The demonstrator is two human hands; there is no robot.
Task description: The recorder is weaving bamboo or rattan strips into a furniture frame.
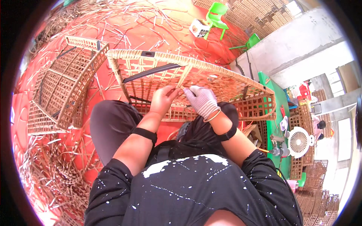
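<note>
A long woven wicker frame (196, 62), with an open lattice and a wrapped rim, stands across in front of my knees. Dark flat bars (151, 72) brace its inside. From the rim a pale wicker strip (184, 76) runs down toward my fingers. My bare left hand (163, 100) pinches the strip's lower end between thumb and fingers. Close beside it, my right hand (203, 101), in a whitish-pink knit glove, is also closed at the strip, fingertips nearly touching the left ones. The exact end of the strip is hidden by the fingers.
Another woven wicker piece (68, 83) lies to the left. Loose strips (56, 165) litter the red floor (151, 19). Beyond are a green chair (217, 17) and a white box (199, 28). A white fan (299, 142) stands by the green table (279, 109) on the right.
</note>
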